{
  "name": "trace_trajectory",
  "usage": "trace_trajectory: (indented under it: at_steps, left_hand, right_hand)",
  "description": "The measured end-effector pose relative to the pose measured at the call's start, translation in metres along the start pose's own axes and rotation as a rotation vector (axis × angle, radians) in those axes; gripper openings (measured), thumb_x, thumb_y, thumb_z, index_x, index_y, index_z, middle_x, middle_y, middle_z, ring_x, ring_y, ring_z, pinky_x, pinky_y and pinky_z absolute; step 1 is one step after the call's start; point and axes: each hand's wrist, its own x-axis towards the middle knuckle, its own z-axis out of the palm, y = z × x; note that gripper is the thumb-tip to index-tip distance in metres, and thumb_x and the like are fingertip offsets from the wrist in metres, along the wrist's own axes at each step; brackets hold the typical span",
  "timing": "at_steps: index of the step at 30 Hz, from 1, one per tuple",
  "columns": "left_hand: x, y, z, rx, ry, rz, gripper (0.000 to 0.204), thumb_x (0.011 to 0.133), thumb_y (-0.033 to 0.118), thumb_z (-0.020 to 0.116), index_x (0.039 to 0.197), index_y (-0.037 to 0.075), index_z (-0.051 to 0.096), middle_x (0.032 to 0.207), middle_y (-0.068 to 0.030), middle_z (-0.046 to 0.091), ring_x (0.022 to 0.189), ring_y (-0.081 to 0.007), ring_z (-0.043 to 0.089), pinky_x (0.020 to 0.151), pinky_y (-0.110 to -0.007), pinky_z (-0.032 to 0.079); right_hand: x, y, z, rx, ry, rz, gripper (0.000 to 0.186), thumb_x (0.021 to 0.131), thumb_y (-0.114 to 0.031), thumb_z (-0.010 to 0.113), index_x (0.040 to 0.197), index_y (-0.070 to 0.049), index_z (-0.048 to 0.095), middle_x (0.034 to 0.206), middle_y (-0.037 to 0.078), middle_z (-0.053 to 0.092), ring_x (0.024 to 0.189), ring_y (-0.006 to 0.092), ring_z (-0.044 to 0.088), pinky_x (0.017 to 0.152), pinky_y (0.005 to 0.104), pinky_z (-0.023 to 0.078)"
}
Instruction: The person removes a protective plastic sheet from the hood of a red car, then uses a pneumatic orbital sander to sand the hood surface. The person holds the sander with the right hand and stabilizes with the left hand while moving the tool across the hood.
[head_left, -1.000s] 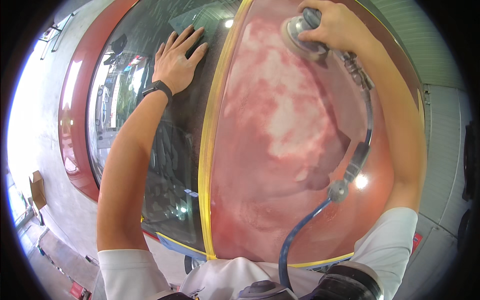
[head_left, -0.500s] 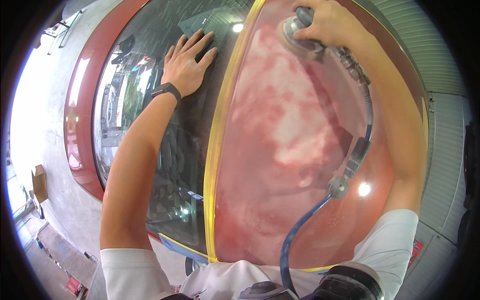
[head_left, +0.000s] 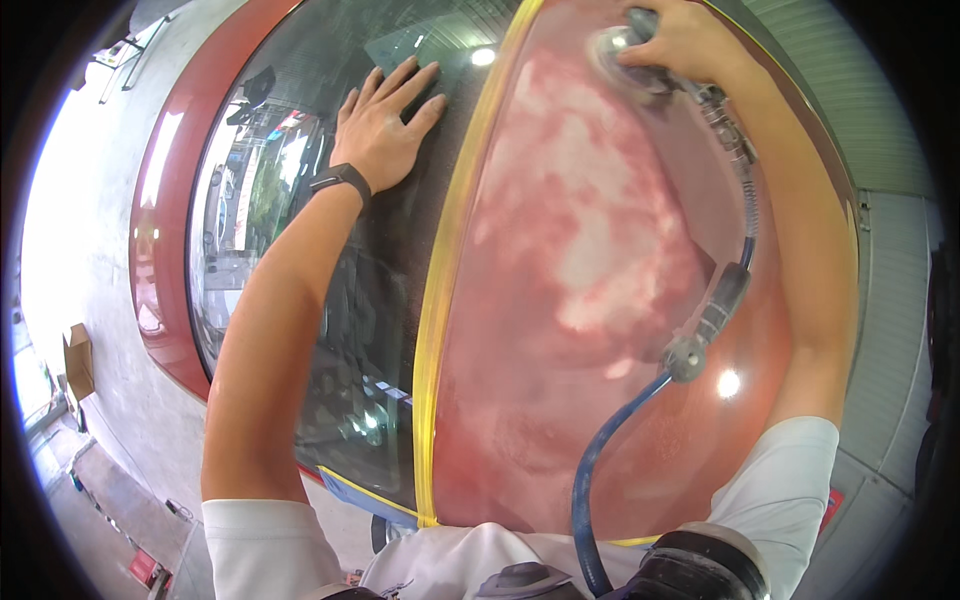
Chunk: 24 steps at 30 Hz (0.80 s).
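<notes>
My right hand (head_left: 690,40) is wrapped round an air sander (head_left: 632,62) at the far end of a red car panel (head_left: 530,420). The sander's round pad lies on the panel and looks blurred. Pale, cloudy sanded patches (head_left: 600,270) spread over the panel's middle. From the sander a blue air hose (head_left: 600,450) with metal fittings runs back toward my body under my right forearm. My left hand (head_left: 385,135) rests flat on the dark car glass (head_left: 370,290), fingers spread, holding nothing; a black band circles that wrist.
Yellow masking tape (head_left: 440,300) runs along the edge between glass and panel. A red painted strip (head_left: 150,260) borders the glass on the left. An open cardboard box (head_left: 78,362) stands on the concrete floor (head_left: 130,430). Grey corrugated shutter (head_left: 885,110) rises on the right.
My right hand has shifted the sander slightly right on the panel, and the hose has moved with it. My left hand stays on the glass.
</notes>
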Motion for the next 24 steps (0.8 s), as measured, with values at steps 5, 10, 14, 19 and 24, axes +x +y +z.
trace_trajectory:
  at_steps: [5,10,14,19,24]
  left_hand:
    - [-0.001,-0.001,-0.002,0.028,-0.015,-0.02,0.062,0.117,0.059,0.047,0.174,0.035,0.049,0.186,0.0002,0.039,0.173,-0.0337,0.029,0.142,-0.054,0.018]
    - [0.003,-0.004,0.001,0.012,-0.017,-0.008,0.063,0.115,0.062,0.048,0.172,0.034,0.053,0.184,-0.0005,0.042,0.173,-0.0327,0.03,0.142,-0.052,0.019]
    - [0.003,-0.008,0.005,0.016,-0.009,0.01,0.061,0.117,0.059,0.047,0.174,0.037,0.05,0.185,0.0004,0.041,0.173,-0.0332,0.029,0.142,-0.054,0.018]
    - [0.004,-0.009,0.007,0.001,-0.013,0.002,0.061,0.117,0.06,0.047,0.174,0.037,0.05,0.185,0.0008,0.041,0.174,-0.0322,0.029,0.142,-0.055,0.016]
    - [0.007,-0.008,0.006,-0.001,-0.025,-0.017,0.062,0.116,0.061,0.048,0.173,0.037,0.051,0.185,0.0015,0.041,0.173,-0.032,0.029,0.142,-0.053,0.017]
  right_hand:
    - [0.009,0.008,-0.008,-0.008,-0.001,-0.011,0.066,0.075,-0.043,0.094,0.131,-0.011,0.08,0.124,0.023,0.082,0.117,0.04,0.079,0.104,0.049,0.062]
    - [-0.015,-0.002,-0.003,0.008,-0.085,-0.005,0.063,0.077,-0.039,0.092,0.131,-0.009,0.08,0.125,0.024,0.082,0.117,0.04,0.079,0.105,0.0491,0.062]
    - [-0.045,0.0,-0.003,0.142,-0.055,0.008,0.062,0.081,-0.031,0.094,0.138,-0.013,0.076,0.121,0.024,0.081,0.112,0.0414,0.078,0.101,0.0472,0.061]
    - [-0.115,0.037,-0.005,0.169,-0.088,0.129,0.062,0.081,-0.033,0.095,0.138,-0.016,0.076,0.115,0.021,0.081,0.108,0.0405,0.078,0.097,0.0478,0.061]
    - [-0.157,0.074,-0.009,0.172,-0.113,0.311,0.063,0.08,-0.034,0.096,0.136,-0.015,0.076,0.117,0.02,0.082,0.109,0.0389,0.079,0.097,0.0474,0.061]
